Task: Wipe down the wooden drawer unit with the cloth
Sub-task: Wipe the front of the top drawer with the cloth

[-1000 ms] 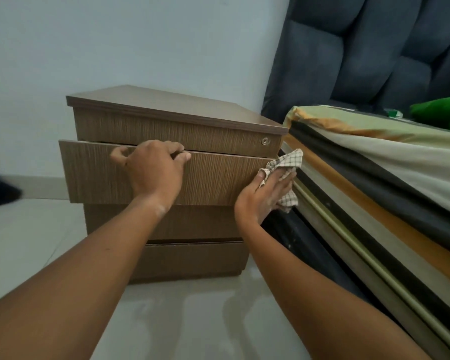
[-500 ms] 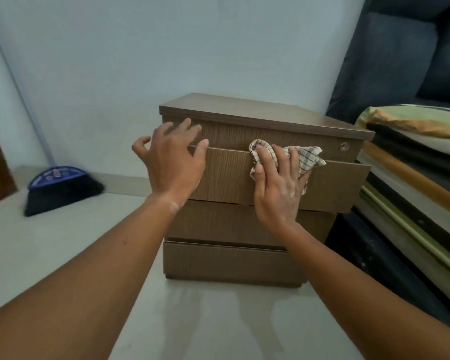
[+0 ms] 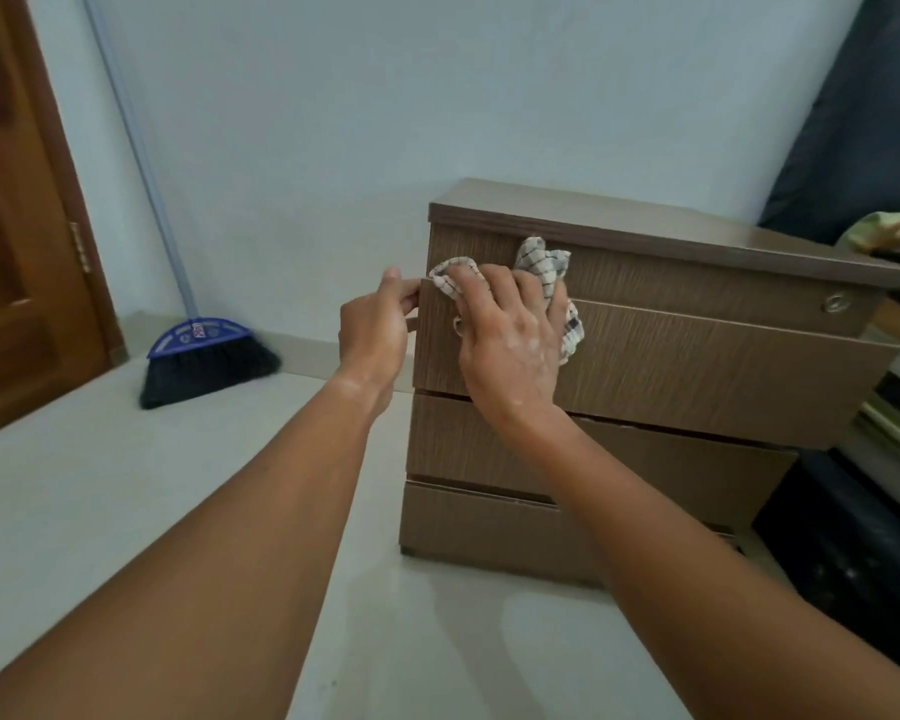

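The brown wooden drawer unit (image 3: 697, 366) stands on the pale floor at centre right, with its second drawer pulled out a little. My right hand (image 3: 510, 335) presses a checked cream cloth (image 3: 541, 262) against the top left part of that drawer's front. The cloth bunches above and to the right of my fingers. My left hand (image 3: 375, 324) grips the left end of the pulled-out drawer, thumb on the front corner and fingers behind the edge. A round lock (image 3: 835, 302) sits at the top drawer's right end.
A broom with a blue head and black bristles (image 3: 204, 356) leans against the wall at left. A brown wooden door (image 3: 17, 226) fills the far left. A dark padded headboard (image 3: 863, 122) and a bed's edge (image 3: 894, 407) crowd the unit's right side.
My right hand has slid the cloth leftward along the drawer front, from its right end to its left end. My left hand moved from the drawer's front to its left edge. The view swung left.
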The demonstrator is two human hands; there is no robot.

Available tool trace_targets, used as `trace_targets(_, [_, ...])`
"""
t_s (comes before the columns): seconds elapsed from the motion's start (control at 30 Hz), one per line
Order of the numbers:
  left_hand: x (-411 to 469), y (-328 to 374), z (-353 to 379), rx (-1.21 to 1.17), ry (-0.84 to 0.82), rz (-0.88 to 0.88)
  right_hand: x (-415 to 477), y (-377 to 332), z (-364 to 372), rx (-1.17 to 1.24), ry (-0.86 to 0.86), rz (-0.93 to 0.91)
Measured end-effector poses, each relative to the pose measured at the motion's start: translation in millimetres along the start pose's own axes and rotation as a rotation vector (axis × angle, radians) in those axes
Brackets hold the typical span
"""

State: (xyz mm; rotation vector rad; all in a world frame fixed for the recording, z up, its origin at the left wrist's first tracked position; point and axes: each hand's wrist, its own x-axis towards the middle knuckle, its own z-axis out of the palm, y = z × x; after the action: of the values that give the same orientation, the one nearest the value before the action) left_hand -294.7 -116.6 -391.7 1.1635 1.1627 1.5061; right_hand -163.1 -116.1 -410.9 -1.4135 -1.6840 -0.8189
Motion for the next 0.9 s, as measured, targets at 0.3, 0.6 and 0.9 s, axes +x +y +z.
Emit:
trace_targets(0.3, [2,0,-16,-0.127,-0.076,-0.062,-20,-14,18,-0.078,0.003,-0.335])
trace_targets(0.6, [-19,8,10,0.357,0.16,0.232,-110,115,14,-0.287,-0.115,-0.648])
trace_targets(0.9, [-34,0,45,0.458,0.398,0.242,-77,98,-7,-0.175,-0.12,-0.283])
